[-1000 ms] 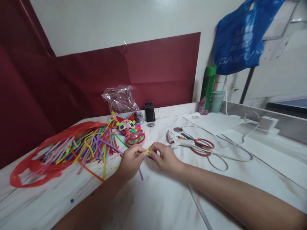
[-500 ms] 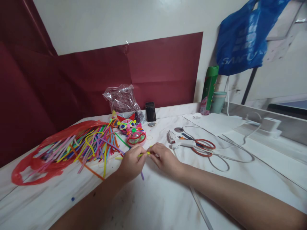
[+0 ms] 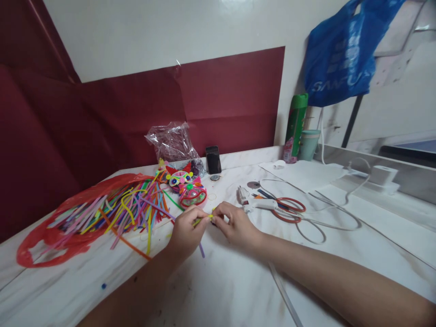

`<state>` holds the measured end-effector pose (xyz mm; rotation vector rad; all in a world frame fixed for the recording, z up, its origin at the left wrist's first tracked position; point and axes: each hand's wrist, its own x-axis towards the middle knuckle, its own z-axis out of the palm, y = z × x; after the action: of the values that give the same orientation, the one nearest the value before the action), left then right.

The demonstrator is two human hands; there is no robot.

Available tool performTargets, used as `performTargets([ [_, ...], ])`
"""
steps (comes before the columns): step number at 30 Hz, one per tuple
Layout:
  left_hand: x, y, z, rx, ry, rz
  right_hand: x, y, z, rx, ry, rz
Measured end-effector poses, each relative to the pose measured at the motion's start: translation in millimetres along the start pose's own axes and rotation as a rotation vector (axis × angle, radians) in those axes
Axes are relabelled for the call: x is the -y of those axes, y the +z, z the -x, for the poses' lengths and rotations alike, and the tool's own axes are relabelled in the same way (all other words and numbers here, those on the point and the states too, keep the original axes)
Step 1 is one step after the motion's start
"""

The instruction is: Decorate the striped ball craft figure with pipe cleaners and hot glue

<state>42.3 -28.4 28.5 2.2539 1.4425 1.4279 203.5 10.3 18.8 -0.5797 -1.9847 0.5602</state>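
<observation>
table: white marble-look top (image 3: 221, 290)
left side: red bag (image 3: 51, 236) of pipe cleaners (image 3: 126, 209)
middle: colourful craft mask (image 3: 185, 186), phone (image 3: 213, 159)
right: glue gun (image 3: 252, 203), scissors (image 3: 289, 209), white cable (image 3: 327, 218)

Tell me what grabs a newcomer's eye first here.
The sprawl of multicoloured pipe cleaners on a red plastic bag, left on the white marble-look table. At centre, the left hand and right hand pinch a short yellow-green pipe cleaner. A bright blue plastic bag hangs upper right.
</observation>
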Motion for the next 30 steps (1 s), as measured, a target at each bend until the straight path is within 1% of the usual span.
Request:
performTargets([
  [2,-2,1.4,0,-0.026,-0.077,0.064,2,2,1,-0.016,0.126,-0.131],
  [4,-3,2.1,0,-0.042,-0.136,0.107,1,4,1,-0.014,0.221,-0.242],
  [6,-3,2.0,0,-0.039,-0.159,0.103,-2,6,1,0.008,0.272,-0.299],
  [8,-2,1.4,1,-0.017,-0.142,0.043,-5,7,0,0.052,0.270,-0.275],
  [11,1,0.2,1,0.009,-0.061,-0.097,-8,7,-1,0.075,0.167,-0.109],
  [14,3,-1.1,1,0.038,0.070,-0.204,-12,5,0,0.076,-0.039,0.133],
  [17,4,-2.6,2,0.108,0.179,-0.278,-15,3,0,0.127,-0.212,0.324],
  [20,5,-3.5,2,0.173,0.208,-0.291,-15,0,0,0.175,-0.299,0.425],
  [22,5,-3.5,1,0.187,0.168,-0.228,-12,-2,0,0.181,-0.313,0.424],
  [24,4,-3.4,-1,0.160,0.068,-0.110,-9,-4,-1,0.150,-0.268,0.344],
  [28,-2,-3.3,-4,0.058,-0.213,0.202,1,-5,-3,0.043,-0.065,0.086],
  [30,-6,-3.4,-5,0.035,-0.298,0.300,4,-4,-4,0.011,0.051,-0.030],
])
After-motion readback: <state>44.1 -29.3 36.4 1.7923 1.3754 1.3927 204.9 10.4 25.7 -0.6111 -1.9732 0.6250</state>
